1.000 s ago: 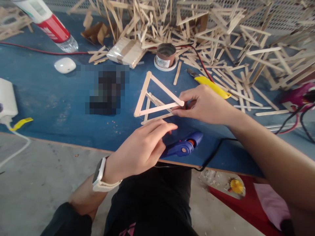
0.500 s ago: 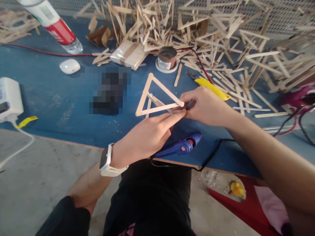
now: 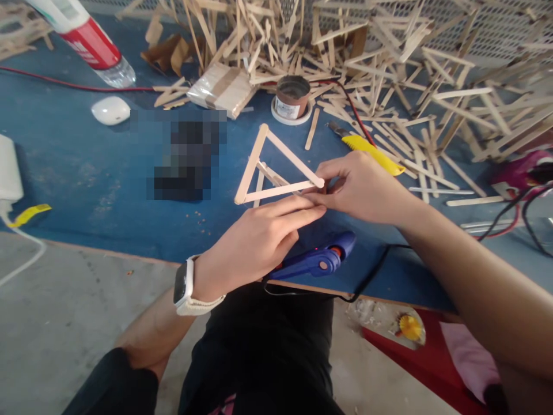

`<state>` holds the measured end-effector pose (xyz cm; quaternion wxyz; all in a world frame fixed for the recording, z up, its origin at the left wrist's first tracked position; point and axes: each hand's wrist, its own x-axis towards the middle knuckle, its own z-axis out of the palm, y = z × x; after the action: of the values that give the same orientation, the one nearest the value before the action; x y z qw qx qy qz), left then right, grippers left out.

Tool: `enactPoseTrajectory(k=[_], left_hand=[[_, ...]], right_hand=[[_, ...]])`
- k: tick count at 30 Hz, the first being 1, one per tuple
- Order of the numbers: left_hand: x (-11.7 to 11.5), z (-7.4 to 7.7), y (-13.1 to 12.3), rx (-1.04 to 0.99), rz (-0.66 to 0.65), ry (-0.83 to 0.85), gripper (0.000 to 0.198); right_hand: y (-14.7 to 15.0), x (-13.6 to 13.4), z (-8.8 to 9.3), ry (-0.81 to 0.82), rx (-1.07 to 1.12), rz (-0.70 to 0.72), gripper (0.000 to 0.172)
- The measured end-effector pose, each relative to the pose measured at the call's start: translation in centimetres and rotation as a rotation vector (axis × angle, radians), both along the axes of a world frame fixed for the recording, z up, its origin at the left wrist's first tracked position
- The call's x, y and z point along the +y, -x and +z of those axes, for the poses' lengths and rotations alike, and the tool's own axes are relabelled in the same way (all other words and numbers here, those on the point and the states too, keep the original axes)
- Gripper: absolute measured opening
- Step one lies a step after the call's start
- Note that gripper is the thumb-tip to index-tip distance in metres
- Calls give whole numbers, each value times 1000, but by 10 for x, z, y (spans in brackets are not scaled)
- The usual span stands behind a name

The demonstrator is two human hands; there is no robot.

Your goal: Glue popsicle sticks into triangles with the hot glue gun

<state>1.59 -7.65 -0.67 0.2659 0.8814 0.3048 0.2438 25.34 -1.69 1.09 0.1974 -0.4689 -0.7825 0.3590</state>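
Note:
A triangular frame of wooden craft sticks (image 3: pixel 259 167) stands on the blue table (image 3: pixel 86 173). My right hand (image 3: pixel 363 187) pinches its right corner between thumb and fingers. My left hand (image 3: pixel 254 242), with a white watch on the wrist, lies flat with its fingers stretched along the frame's lower stick, fingertips touching near that same corner. A blue glue gun (image 3: pixel 315 262) lies on the table just under my left hand, its black cord trailing right.
A big heap of craft sticks and stick frames (image 3: pixel 389 69) fills the table's back and right. Nearby are a small brown pot (image 3: pixel 291 95), a yellow cutter (image 3: pixel 374 153), a wrapped stick bundle (image 3: pixel 222 89), a white mouse-like object (image 3: pixel 110 109) and a red-labelled bottle (image 3: pixel 86 43).
My left hand moved up from the table's near edge to the frame's lower stick and now rests against it. My right hand kept its hold on the corner.

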Motion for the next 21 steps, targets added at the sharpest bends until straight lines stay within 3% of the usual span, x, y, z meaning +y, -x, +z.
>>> enactPoseTrajectory(k=[7, 13, 21], left_hand=[[-1, -1, -1, -22, 9, 10, 45], [0, 0, -4, -20, -12, 66, 62], [0, 0, -5, -24, -38, 101, 63]], right_hand=[[1, -1, 1, -9, -17, -1, 24], [1, 0, 1, 0, -4, 10, 18], [1, -1, 1, -6, -6, -1, 41]])
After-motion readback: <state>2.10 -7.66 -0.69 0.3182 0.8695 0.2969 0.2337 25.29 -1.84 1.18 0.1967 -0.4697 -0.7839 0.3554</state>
